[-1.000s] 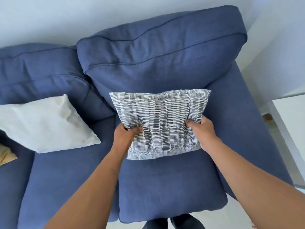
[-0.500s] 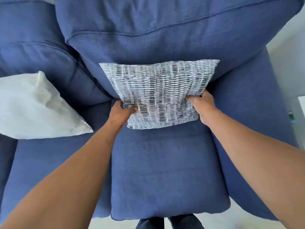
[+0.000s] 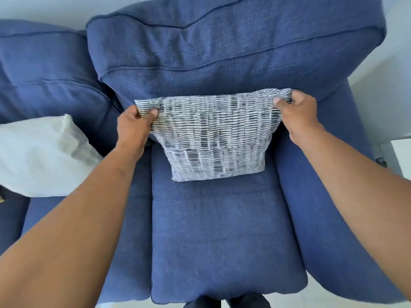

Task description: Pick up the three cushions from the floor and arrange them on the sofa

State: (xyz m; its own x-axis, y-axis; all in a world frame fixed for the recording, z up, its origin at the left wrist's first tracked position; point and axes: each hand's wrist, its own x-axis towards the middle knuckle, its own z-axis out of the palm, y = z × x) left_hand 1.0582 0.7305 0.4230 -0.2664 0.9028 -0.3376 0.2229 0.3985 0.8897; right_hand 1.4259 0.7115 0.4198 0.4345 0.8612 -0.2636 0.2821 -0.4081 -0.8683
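My left hand (image 3: 133,123) and right hand (image 3: 298,112) each have a closed grip on a top corner of the grey patterned cushion (image 3: 213,138). It stands on the blue sofa (image 3: 222,230) seat, leaning on the backrest. A white cushion (image 3: 42,156) lies on the neighbouring seat.

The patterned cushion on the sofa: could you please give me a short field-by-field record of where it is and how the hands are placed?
item: grey and white patterned cushion
position: on the right seat of the blue sofa, leaning against the back cushion
orientation: upright, lower edge on the seat
left hand: pinching the top left corner
right hand: pinching the top right corner
other cushion: white cushion on the left seat, apart from the patterned one
floor cushions: none in view
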